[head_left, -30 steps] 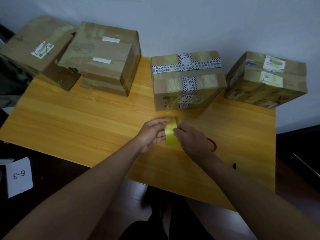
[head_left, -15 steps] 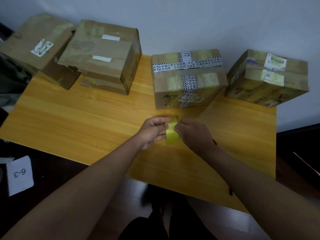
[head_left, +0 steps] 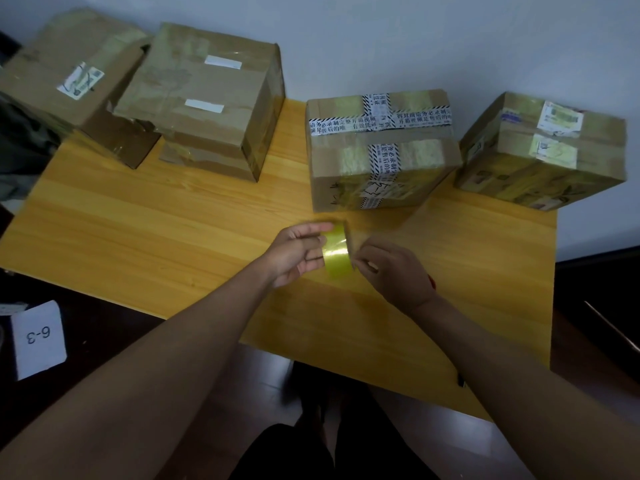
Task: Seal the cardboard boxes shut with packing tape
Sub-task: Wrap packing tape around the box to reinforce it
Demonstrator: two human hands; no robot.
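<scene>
A roll of yellowish packing tape (head_left: 336, 253) is held above the wooden table (head_left: 138, 237), just in front of the middle box. My left hand (head_left: 294, 252) grips the roll from its left side, thumb on top. My right hand (head_left: 394, 271) has its fingertips pinched at the roll's right edge. Several cardboard boxes stand along the back: a box with black-and-white printed tape (head_left: 377, 150), a box with yellowed labels (head_left: 540, 150) to its right, a large box with two white strips (head_left: 204, 98), and a far-left box with a torn label (head_left: 69, 81).
A white card marked 6-3 (head_left: 38, 337) lies on the dark floor at lower left. The white wall runs behind the boxes. The table's front edge cuts diagonally above my legs. A thin light rod (head_left: 611, 325) shows at the right.
Both hands and the roll stay in place in front of the middle box. My right hand's fingertips have shifted slightly along the roll's edge. The camera tilted a little.
</scene>
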